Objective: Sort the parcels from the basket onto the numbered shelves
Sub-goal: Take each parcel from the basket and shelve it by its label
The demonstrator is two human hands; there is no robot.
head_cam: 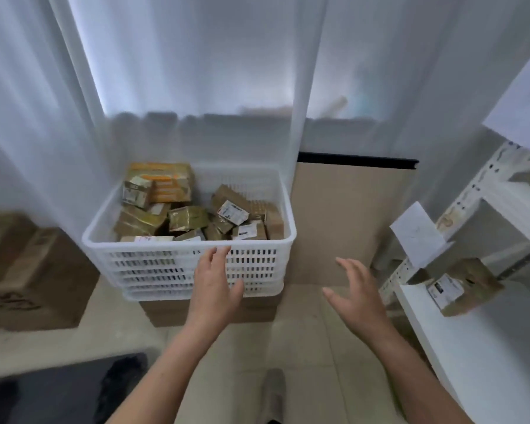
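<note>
Both hands are empty right now. The left hand (214, 284) is flat with straight fingers, right in front of the basket's (153, 264) front wall, fingertips up near the rim. Honestly can't tell if it's touching the plastic or just hovering in front. The right hand (358, 296) is open too, fingers loosely spread, gripping nothing, in the air off the basket's front right corner and clear of it.

The parcels (190, 218) are piled inside the basket. They're mostly small brown boxes with white labels, tumbled every which way, plus a bigger orange-striped one at the back left. The basket sits on a flat box (172, 312).

Right of the basket, past the right hand, there's a white shelf (484, 347) with a lone parcel (465, 286) tilted on it. Paper slips (416, 234) hang off the frame, writing too blurry to read. Left of the basket is a big carton (34, 270) on the floor. A curtain (196, 71) hangs behind the basket, and a brown board (343, 224) stands just to its right.
</note>
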